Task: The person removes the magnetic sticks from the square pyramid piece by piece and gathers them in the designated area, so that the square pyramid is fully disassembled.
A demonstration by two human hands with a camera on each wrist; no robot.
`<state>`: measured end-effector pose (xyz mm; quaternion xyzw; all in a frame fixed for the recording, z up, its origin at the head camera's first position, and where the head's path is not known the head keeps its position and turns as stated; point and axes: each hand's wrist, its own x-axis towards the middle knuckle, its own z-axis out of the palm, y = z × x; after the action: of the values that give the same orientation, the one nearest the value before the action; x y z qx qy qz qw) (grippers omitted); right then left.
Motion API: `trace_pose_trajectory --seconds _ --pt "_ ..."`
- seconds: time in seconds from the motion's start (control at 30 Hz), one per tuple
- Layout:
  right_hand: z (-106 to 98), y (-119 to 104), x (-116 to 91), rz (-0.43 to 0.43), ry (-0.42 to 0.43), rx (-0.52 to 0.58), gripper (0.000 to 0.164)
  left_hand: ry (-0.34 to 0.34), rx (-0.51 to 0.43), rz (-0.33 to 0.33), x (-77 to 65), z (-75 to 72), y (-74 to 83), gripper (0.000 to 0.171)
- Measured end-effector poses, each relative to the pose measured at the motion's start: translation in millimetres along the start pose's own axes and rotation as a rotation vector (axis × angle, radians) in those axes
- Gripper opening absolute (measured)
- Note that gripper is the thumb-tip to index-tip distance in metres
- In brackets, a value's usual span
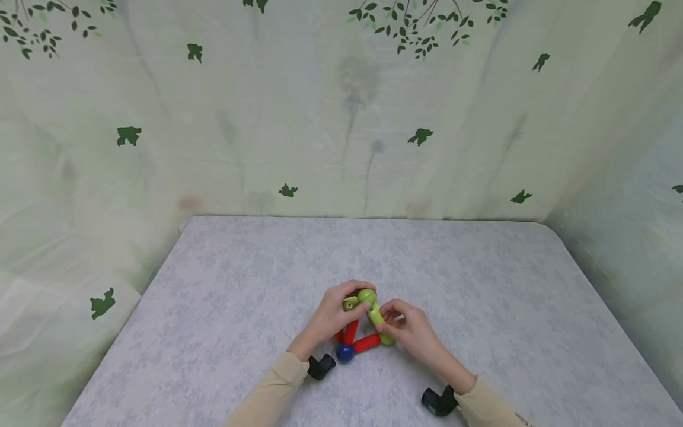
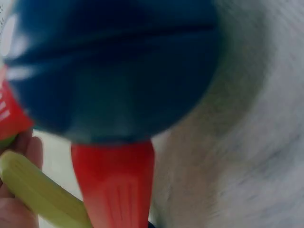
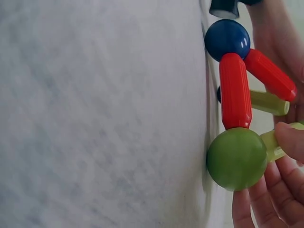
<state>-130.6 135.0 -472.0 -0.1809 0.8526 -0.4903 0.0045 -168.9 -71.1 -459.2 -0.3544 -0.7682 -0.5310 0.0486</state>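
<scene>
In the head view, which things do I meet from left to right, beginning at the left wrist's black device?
Left wrist's black device, blue ball, rightmost red rod, lower green ball, right wrist's black device.

"What's lost in the left wrist view?"

"The blue ball is blurred and cut off by the top edge; the red rod under it runs out at the bottom."

"And the right wrist view?"

"A dark ball, right of centre, is mostly hidden behind a red rod, and the right edge cuts off the right hand."

"The head view?"

"The left hand partly covers a yellow-green rod; lower right, the sleeve's marking is too small to read."
</scene>
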Motion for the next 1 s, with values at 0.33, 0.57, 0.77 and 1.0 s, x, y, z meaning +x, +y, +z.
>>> trace_pose_trajectory --seconds 0.33,0.57,0.77,1.0 --pt "2 -5 -2 0.074 0.004 0.008 0.018 0.004 -0.083 -0.018 5.3 -18.3 32.2 0.028" --pt "1 -10 -8 0.136 -0.013 -0.004 0.019 0.073 -0.077 -0.127 4.9 -23.8 28.6 0.029" --pt "-3 -11 -16 0.141 -0.040 0.011 0.021 0.100 -0.084 -0.214 6.7 -30.3 11.8 0.031" --pt "-8 -12 -24 0.156 -0.071 0.023 0.020 0.132 -0.014 -0.293 15.3 -31.3 -30.1 0.034"
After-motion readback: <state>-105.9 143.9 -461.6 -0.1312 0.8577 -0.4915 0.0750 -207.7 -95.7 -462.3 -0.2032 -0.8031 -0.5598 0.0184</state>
